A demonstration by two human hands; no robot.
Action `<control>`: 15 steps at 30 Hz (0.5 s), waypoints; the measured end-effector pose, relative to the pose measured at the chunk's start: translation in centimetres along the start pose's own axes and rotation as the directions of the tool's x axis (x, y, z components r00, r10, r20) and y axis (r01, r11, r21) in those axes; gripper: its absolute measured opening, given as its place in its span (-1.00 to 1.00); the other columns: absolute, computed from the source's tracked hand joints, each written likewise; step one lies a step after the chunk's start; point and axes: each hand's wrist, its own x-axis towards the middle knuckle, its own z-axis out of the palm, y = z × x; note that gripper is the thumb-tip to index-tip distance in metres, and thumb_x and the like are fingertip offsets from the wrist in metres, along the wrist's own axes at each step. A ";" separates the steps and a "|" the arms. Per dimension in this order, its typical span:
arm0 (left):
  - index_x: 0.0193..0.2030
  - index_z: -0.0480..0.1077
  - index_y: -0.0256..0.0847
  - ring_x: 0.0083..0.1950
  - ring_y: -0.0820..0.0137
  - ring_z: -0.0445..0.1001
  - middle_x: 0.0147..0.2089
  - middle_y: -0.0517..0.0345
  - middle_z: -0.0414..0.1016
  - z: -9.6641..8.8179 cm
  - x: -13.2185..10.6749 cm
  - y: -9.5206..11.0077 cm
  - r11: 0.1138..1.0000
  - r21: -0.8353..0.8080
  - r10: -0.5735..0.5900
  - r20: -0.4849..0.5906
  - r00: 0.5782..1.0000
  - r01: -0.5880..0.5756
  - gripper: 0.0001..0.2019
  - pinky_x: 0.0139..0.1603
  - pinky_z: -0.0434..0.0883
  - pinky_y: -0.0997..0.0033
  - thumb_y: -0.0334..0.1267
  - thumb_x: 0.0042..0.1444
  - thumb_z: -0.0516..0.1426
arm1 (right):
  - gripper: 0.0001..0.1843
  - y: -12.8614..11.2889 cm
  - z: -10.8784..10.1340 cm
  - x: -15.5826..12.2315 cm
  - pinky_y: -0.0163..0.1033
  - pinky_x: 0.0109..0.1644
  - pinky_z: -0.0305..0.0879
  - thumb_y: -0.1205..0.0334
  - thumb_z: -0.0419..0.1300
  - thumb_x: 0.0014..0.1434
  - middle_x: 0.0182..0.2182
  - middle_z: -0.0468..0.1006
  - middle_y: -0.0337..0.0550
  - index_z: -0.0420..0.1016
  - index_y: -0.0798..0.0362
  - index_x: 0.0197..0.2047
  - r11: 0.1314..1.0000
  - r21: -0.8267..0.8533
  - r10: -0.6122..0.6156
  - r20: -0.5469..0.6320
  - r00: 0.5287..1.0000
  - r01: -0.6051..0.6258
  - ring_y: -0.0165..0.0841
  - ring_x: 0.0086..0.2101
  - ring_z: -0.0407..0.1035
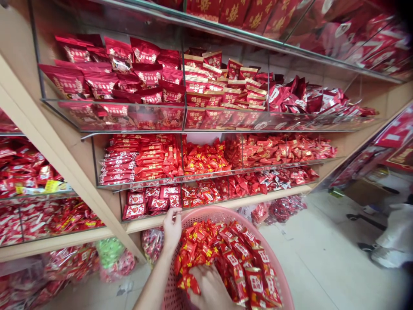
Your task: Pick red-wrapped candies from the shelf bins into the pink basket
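A round pink plastic basket [284,275] with perforated sides stands in front of the shelves. Inside it, small red candies with yellow print [198,239] lie on the left and larger red packets with white labels [238,247] on the right. My right hand [208,284] is down among the small candies, thumb and fingers bent around some of them; its fingertips are partly hidden. Beside the basket's left rim, at the lowest shelf's front edge, is my left hand [172,226]. Its fingers are curled, and what they grip, if anything, cannot be made out.
Glass-fronted shelf bins [132,116] hold many red wrapped sweets. A wooden upright [64,142] divides them from another shelf at left. Filled plastic bags [114,258] lie on the floor beneath, with more bags [280,209] behind the basket. A person's white shoe [389,256] shows at right.
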 end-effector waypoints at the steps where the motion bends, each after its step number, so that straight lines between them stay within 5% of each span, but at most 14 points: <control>1: -0.31 0.40 -0.19 -0.25 0.35 0.48 -0.31 0.12 0.50 0.0 0.0 0.0 1.000 -0.001 -0.001 0.001 1.000 0.001 -0.84 -0.21 0.39 0.37 -0.22 0.03 0.04 | -0.64 -0.5 -0.9 0.6 -0.16 0.10 0.12 0.24 0.09 0.05 -0.10 0.52 -0.11 0.41 -0.02 -0.05 1.000 0.005 0.000 -0.021 1.000 0.000 -0.23 -0.05 0.35; 8: -0.31 0.40 -0.19 -0.23 0.33 0.48 -0.31 0.11 0.51 -0.1 0.0 0.0 1.000 -0.008 -0.002 -0.009 1.000 0.001 -0.83 -0.19 0.39 0.35 -0.21 0.02 0.05 | -0.72 -3.7 -5.1 5.5 -0.15 0.01 0.20 0.26 0.07 0.05 -0.19 0.56 -0.03 0.44 0.06 -0.14 0.997 -0.051 0.060 -0.092 0.994 -0.065 -0.19 -0.12 0.41; 15: -0.29 0.41 -0.19 -0.24 0.34 0.50 -0.30 0.11 0.52 -0.2 0.1 -0.4 1.000 -0.027 0.005 -0.001 1.000 -0.005 -0.83 -0.18 0.41 0.34 -0.22 0.02 0.06 | -0.69 -4.9 -4.5 8.1 -0.12 -0.10 0.26 0.18 0.09 0.03 -0.23 0.56 0.09 0.47 0.12 -0.17 0.968 -0.069 0.237 -0.055 0.970 -0.240 -0.09 -0.15 0.44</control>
